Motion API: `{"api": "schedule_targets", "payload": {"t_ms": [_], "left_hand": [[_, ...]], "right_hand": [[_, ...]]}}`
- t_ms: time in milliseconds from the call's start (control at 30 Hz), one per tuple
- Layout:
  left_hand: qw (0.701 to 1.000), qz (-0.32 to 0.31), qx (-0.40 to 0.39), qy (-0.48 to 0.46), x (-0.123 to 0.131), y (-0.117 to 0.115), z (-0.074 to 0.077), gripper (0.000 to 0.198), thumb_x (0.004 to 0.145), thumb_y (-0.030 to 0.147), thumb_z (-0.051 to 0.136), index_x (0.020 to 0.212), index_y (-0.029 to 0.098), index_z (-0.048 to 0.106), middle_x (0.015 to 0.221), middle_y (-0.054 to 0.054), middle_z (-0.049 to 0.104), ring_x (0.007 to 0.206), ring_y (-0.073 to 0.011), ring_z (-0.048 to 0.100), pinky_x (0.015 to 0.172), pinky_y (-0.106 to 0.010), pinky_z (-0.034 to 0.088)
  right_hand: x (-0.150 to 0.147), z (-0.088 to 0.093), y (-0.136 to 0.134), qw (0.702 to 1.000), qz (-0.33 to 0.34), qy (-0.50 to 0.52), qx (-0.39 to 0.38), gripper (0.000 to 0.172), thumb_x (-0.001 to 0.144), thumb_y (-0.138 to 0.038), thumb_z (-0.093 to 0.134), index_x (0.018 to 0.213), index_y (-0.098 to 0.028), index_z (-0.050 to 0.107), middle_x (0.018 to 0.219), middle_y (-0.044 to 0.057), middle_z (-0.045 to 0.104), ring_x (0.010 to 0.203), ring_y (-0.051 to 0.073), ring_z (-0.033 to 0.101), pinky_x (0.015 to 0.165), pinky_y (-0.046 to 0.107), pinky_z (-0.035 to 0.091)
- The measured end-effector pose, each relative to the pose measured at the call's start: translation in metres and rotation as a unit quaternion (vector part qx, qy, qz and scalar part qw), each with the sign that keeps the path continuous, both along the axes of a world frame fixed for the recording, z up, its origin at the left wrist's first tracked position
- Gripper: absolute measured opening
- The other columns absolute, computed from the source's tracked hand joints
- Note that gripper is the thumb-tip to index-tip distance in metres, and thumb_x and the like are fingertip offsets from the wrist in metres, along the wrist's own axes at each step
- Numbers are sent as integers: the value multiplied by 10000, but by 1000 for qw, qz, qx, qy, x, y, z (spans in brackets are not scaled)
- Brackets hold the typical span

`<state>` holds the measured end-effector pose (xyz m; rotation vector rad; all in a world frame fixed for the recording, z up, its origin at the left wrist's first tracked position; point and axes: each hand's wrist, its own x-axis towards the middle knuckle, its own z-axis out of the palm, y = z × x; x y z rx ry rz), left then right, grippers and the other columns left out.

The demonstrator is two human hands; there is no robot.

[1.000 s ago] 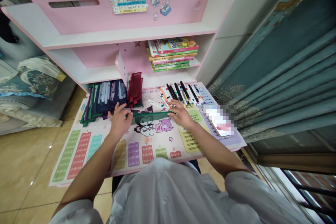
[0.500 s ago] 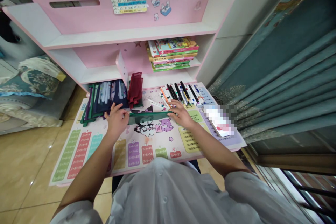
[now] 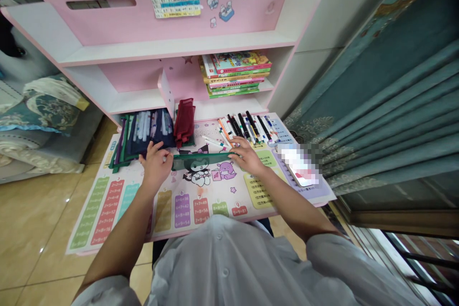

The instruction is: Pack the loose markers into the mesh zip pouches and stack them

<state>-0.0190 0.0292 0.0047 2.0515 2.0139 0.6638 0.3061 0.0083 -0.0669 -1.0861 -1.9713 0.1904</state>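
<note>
A green mesh zip pouch (image 3: 201,158) stretches flat between my two hands, low over the printed desk mat. My left hand (image 3: 157,161) pinches its left end near the zip, the fingers closed. At the right end, my right hand (image 3: 247,155) grips the pouch's corner with thumb and fingers. Just behind my right hand lie a few white pens (image 3: 215,142) and a row of black and white markers (image 3: 247,125). Beyond my left hand are stacked dark mesh pouches with pens inside (image 3: 143,126), and beside them dark red pouches (image 3: 185,122).
A pink and white shelf (image 3: 179,50) rises at the desk's back, holding a stack of books (image 3: 236,76). A phone (image 3: 299,167), partly blurred, lies at the right. Times tables cover the desk mat (image 3: 233,196). A teal curtain (image 3: 376,119) hangs to the right.
My left hand has shifted slightly left along the top edge of the green pouch. My right hand stays in place at the other end.
</note>
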Motion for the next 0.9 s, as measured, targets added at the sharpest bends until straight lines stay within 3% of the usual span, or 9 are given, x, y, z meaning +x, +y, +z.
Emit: {"api": "schedule_targets", "payload": {"t_ms": [433, 900], "left_hand": [[999, 15, 27, 28, -4, -3, 2, 199, 859, 298, 506, 770, 214, 664, 1441, -97, 530, 1467, -333, 273, 1118, -742, 156], [997, 25, 47, 48, -11, -1, -4, 205, 845, 294, 513, 750, 213, 675, 1426, -97, 534, 1447, -379, 287, 1101, -764, 163]], "right_hand": [[1, -1, 1, 1000, -3, 1, 2, 226, 916, -407, 581, 843, -226, 695, 1227, 119, 604, 1269, 304, 502, 1043, 569, 461], [-1, 1, -1, 1000, 8, -7, 4, 236, 918, -410, 578, 831, -224, 694, 1212, 121, 604, 1279, 301, 500, 1047, 553, 461]]}}
